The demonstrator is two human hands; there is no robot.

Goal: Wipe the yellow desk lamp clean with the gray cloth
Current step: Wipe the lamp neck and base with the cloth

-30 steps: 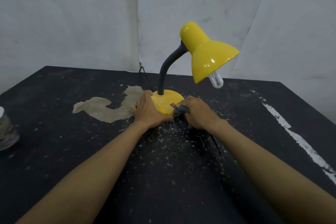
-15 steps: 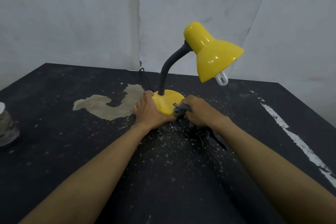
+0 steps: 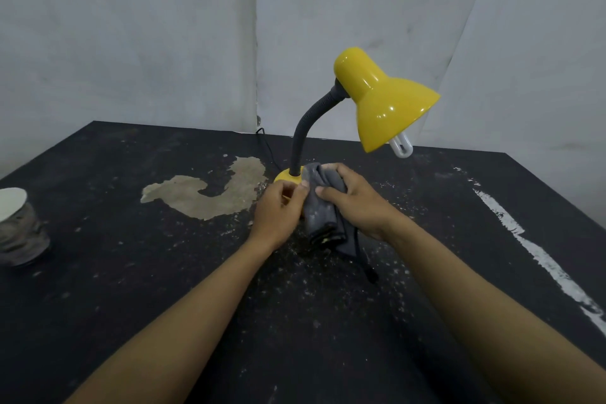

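Note:
The yellow desk lamp [image 3: 387, 98] stands near the table's far middle, its shade tilted down to the right with a white bulb [image 3: 401, 144] showing. A grey flexible neck rises from the round yellow base [image 3: 288, 176], which is mostly hidden behind my hands. The gray cloth [image 3: 323, 207] hangs folded in front of the base, lifted off the table. My right hand [image 3: 355, 200] grips its upper part. My left hand [image 3: 280, 210] pinches the cloth's left edge with thumb and fingers.
The black table [image 3: 164, 289] is speckled with dust and has a worn tan patch [image 3: 210, 193] left of the lamp. A paper cup [image 3: 18, 226] stands at the left edge. A white scrape [image 3: 537, 256] runs along the right side. The lamp's cord [image 3: 267, 144] trails toward the wall.
Both hands have come off the lamp base and lifted. The cloth, earlier bunched against the base under my right hand, is now held up between both hands.

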